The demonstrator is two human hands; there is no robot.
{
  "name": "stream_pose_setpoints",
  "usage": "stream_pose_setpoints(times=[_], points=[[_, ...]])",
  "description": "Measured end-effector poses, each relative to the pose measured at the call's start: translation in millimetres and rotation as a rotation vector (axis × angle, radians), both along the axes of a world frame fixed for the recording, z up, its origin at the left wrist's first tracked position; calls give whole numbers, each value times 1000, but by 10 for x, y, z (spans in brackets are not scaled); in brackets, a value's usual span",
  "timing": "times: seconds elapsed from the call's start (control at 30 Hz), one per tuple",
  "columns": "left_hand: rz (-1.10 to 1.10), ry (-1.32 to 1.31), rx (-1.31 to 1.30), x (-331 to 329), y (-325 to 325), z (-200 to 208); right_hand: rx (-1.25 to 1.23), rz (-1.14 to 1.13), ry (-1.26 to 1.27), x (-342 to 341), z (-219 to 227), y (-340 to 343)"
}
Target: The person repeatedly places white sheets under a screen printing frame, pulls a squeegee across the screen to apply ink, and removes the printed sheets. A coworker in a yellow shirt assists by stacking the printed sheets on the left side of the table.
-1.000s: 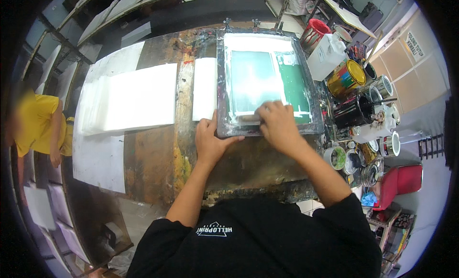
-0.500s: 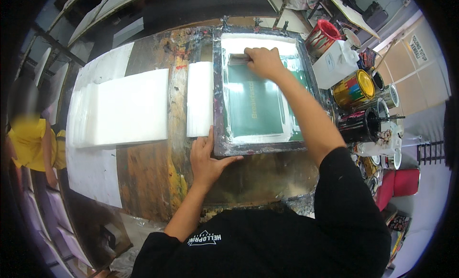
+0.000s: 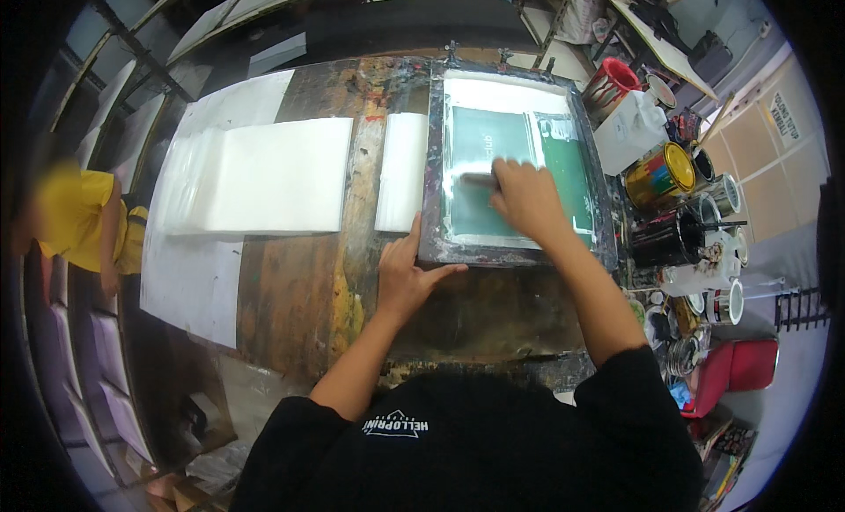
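Right of the frame's centre, a dark-rimmed screen-printing frame [image 3: 433, 173] lies flat on a paint-stained worktable [image 3: 290, 283]. Its green mesh carries white ink along the borders, with a broad white band at the top. The right hand [image 3: 530, 198] is over the mesh, fingers curled and grasping a squeegee [image 3: 478, 180], whose exposed end points left. Contact between blade and mesh cannot be confirmed. The left hand [image 3: 407, 270] is at the lower-left corner of the printing frame, clamped on nothing: index finger extended up along the left side, thumb laid along the lower edge.

At the upper edge of the printing frame, 3 metal clamps [image 3: 504, 58] are visible. To its left are 2 stacks: a narrow white stack [image 3: 402, 173] just beside the rim, and a wide white stack [image 3: 273, 178] farther left. A white jerrycan [image 3: 629, 134] and a yellow-lidded paint can [image 3: 662, 173] stand at upper right. At the left edge is a person in a yellow shirt [image 3: 84, 208].
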State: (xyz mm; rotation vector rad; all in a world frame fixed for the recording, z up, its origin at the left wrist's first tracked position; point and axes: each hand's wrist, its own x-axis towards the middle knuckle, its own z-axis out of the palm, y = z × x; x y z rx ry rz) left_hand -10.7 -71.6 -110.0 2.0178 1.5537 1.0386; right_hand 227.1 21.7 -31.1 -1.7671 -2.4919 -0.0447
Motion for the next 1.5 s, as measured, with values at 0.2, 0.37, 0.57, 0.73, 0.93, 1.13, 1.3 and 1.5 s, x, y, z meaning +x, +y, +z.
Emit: stream_pose_setpoints(times=[0.2,0.37,0.57,0.73,0.93,1.13,1.3,1.5], points=[[-38,-703,-75,301,66,410,268,11,152,-165,568,-788],[-120,-648,83,326,246,737,668,40,192,-176,1155,-336],[60,625,-58,219,38,330,672,5,173,-123,1708,144],[87,712,-157,225,-37,-38,511,-87,290,-139,2048,310],[38,488,-74,290,-5,117,520,-73,341,-168,2082,319],[53,151,131,426,388,568,498,-114,267,-193,2141,299],[203,83,-5,-20,477,561,414,-51,256,-133,2154,268],[614,443,-94,-1142,327,541,514,11,224,-63,2037,319]])
